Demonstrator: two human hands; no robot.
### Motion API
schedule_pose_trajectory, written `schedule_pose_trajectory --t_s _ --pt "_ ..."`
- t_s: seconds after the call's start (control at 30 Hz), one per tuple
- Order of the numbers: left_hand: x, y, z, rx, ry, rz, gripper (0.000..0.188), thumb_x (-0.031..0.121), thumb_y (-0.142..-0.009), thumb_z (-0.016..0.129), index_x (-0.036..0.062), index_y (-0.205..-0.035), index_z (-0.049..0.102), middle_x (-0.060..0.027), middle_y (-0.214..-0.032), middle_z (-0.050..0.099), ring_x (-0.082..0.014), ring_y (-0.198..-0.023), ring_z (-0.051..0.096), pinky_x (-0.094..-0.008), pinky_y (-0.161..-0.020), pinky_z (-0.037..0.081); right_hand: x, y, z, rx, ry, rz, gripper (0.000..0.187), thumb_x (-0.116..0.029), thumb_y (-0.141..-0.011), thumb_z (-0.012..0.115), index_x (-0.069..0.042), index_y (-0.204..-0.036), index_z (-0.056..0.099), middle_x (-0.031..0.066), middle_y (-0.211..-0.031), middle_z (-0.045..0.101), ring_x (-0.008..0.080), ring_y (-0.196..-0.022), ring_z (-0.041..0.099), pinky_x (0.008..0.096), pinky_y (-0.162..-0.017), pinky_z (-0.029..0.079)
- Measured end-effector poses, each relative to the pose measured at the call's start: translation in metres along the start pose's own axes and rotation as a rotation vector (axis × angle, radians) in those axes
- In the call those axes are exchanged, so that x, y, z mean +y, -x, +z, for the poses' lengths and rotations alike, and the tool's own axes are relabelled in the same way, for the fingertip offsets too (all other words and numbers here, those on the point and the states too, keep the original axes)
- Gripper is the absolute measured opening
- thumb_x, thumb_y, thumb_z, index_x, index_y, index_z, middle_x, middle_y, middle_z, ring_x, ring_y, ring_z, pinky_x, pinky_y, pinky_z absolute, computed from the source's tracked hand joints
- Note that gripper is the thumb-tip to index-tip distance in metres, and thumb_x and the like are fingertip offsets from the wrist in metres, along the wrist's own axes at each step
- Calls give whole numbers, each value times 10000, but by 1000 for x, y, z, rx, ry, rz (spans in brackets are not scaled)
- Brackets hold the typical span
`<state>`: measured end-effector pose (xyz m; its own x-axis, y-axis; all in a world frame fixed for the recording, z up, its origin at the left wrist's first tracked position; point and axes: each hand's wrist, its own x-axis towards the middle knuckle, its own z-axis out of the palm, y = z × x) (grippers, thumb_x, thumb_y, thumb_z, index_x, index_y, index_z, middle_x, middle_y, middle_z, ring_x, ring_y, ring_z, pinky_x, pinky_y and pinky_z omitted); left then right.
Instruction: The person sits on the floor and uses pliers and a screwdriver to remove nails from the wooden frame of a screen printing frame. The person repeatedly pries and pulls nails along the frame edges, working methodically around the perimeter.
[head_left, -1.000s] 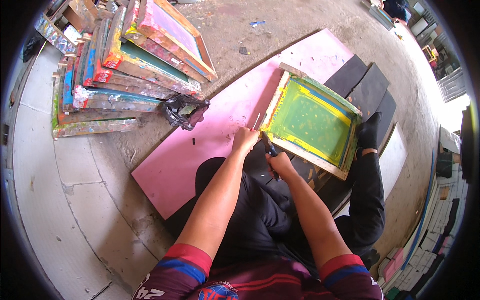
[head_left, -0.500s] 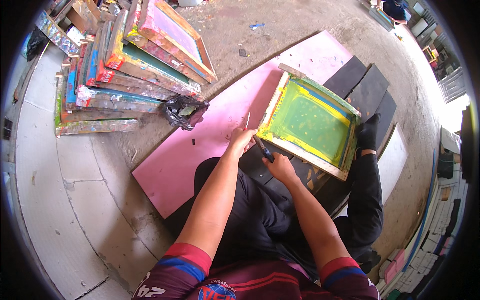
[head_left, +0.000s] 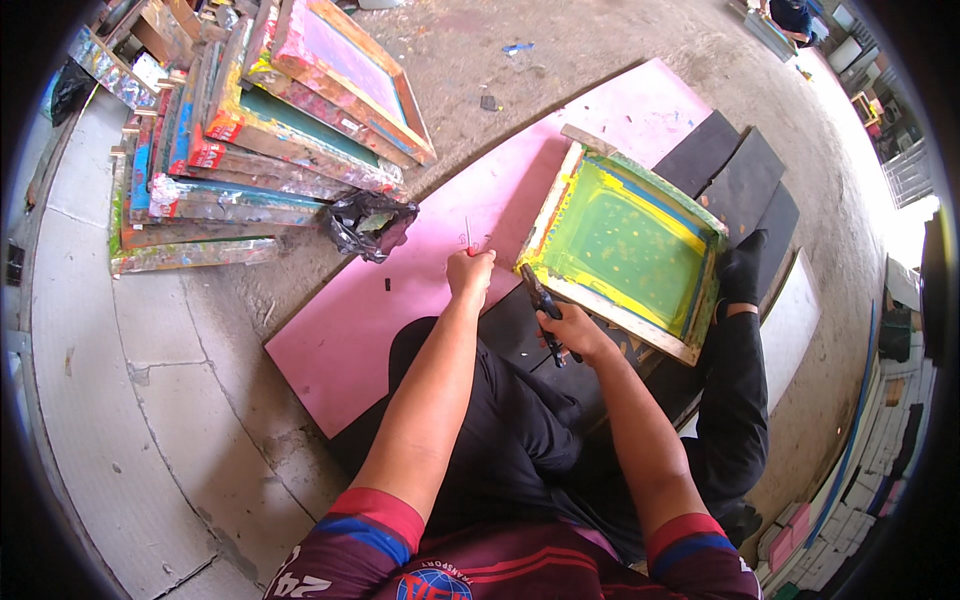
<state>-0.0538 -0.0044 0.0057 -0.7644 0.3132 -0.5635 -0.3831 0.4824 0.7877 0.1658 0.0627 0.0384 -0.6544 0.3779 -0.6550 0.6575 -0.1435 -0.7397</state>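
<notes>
My left hand (head_left: 469, 276) is closed around the red handle of a screwdriver (head_left: 471, 248), whose thin shaft points away from me over the pink board (head_left: 350, 335). In my right hand (head_left: 580, 331) are black-handled pliers (head_left: 539, 291). Their handles look spread, and the jaws are beside the near left corner of a wooden screen-printing frame (head_left: 612, 316). That frame lies tilted across the boards, its green mesh edged with yellow paint. Whether the jaws touch the wood I cannot tell.
Paint-stained frames (head_left: 215, 150) are stacked at the upper left, with a crumpled black plastic bag (head_left: 372, 226) beside them. Dark boards (head_left: 742, 168) lie beyond the screen frame. My foot (head_left: 741, 268) is against its right side. Another person (head_left: 792, 18) is far off at upper right.
My left hand has moved left and slightly away with the screwdriver, apart from the frame's corner. The pliers have turned more upright, and their handles now look spread.
</notes>
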Motion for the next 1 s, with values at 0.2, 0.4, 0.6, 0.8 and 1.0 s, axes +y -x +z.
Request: schedule_pose_trajectory --t_s 0.2,0.4,0.6,0.8,1.0 --pt "-41 -44 0 118 -121 110 202 177 -855 795 69 -761 651 -27 -688 631 -137 -473 510 -349 -393 361 -13 -5 -5 -13 46 33 313 -355 -1030 600 -50 -1097 612 60 -881 714 154 -737 716 325 -523 512" --pt "-34 -30 11 269 -318 356 211 203 -820 785 34 -768 671 -51 -608 610 -157 -456 544 -364 -433 407 -25 -6 -9 48 -86 102 351 -322 -1008 624 29 -984 622 97 -729 666 189 -591 651 360 -455 479" --pt "-41 -31 22 67 -403 271 252 222 -850 651 44 -671 660 -57 -520 565 -185 -443 569 -390 -436 417 -9 -27 5 132 8 171 390 -287 -998 630 81 -871 637 144 -624 633 258 -472 614 411 -466 486" --pt "-17 -5 19 -52 -405 165 278 224 -875 564 -4 -806 705 -212 -769 658 -368 -747 651 -478 -674 500 -11 -23 24 310 206 175 443 -298 -979 626 132 -879 669 225 -679 685 335 -558 690 451 -587 547" --pt "-22 -9 16 -45 -389 135 327 218 -873 540 -49 -849 727 -283 -819 716 -431 -813 729 -498 -734 558 -16 -19 33 371 377 162 410 -338 -979 621 62 -1061 658 299 -923 721 426 -841 732 517 -780 568"
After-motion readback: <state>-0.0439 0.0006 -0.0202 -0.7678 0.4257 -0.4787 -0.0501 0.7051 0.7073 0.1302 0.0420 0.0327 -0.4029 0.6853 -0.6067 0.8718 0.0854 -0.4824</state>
